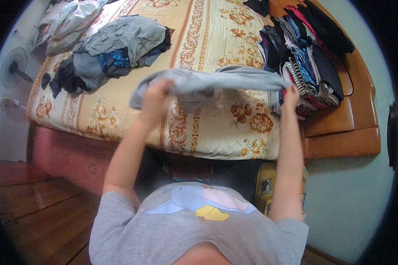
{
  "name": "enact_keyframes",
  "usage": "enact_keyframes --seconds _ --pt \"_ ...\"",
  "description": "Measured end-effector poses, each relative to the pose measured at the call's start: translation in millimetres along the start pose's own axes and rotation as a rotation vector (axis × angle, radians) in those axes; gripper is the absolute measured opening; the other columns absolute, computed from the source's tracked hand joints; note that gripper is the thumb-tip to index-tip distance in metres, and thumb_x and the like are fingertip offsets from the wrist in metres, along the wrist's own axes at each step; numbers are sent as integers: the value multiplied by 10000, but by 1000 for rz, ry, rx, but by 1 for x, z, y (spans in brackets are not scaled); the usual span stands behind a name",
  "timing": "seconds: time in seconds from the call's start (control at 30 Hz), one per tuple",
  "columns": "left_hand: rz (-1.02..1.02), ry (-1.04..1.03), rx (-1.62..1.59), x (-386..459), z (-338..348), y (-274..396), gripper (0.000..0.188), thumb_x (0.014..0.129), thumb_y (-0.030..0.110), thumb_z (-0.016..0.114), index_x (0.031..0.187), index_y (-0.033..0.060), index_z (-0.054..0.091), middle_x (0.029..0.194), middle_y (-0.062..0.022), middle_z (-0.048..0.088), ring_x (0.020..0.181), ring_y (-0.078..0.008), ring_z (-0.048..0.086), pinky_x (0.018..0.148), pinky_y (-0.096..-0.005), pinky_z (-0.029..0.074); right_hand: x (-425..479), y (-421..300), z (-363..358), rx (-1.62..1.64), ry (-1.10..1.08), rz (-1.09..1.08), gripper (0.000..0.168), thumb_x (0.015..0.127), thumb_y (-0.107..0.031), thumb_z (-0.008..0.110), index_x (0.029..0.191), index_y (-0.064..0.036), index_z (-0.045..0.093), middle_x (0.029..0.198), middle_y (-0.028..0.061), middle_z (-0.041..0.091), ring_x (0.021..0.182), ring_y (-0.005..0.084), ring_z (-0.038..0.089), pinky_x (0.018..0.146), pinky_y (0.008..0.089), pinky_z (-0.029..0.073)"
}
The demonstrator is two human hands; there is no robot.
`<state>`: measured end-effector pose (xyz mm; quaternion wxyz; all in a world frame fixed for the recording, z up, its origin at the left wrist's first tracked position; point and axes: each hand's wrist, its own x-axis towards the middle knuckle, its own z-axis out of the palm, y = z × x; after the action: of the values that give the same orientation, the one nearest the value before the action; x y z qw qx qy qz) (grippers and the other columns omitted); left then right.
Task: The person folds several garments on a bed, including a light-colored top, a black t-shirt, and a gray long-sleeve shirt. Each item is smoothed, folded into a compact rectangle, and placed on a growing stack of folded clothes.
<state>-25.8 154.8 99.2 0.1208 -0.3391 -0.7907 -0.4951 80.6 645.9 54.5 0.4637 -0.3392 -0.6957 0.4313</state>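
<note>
A light grey garment (215, 81) is stretched sideways above the bed, blurred, so its kind is hard to tell. My left hand (157, 94) grips it near its bunched left end. At the other end, my right hand (291, 94) pinches a narrow corner between the fingers. Below the cloth lies a cream and gold bedspread (215, 132) with brown flower patterns. Close beyond my right hand sit stacks of folded clothes (305, 73), some striped. Farther left of my left hand is a loose heap of grey, black and blue clothes (119, 46).
The wooden headboard (345, 139) borders the bed on the right, against a pale wall (345, 192). White plastic bags (73, 23) lie at the far left, near a standing fan (15, 68). A yellow container (263, 180) stands below the bed's edge beside my right arm.
</note>
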Motion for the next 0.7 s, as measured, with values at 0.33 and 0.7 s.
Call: enact_keyframes --seconds 0.33,0.7 --pt "-205 -308 -67 -155 100 8 280 637 102 669 882 37 551 724 -167 561 687 -334 563 592 -374 442 -337 -42 44 -478 -1226 -552 593 602 -17 570 1176 -90 444 1099 123 496 1089 287 437 994 522 216" --pt "-85 -565 387 -155 101 -51 521 667 131 662 1152 119 471 956 -111 546 921 -309 503 813 -458 340 -290 17 -32 -15 -606 18 323 665 30 509 973 -46 573 918 94 578 862 242 532 743 364 430"
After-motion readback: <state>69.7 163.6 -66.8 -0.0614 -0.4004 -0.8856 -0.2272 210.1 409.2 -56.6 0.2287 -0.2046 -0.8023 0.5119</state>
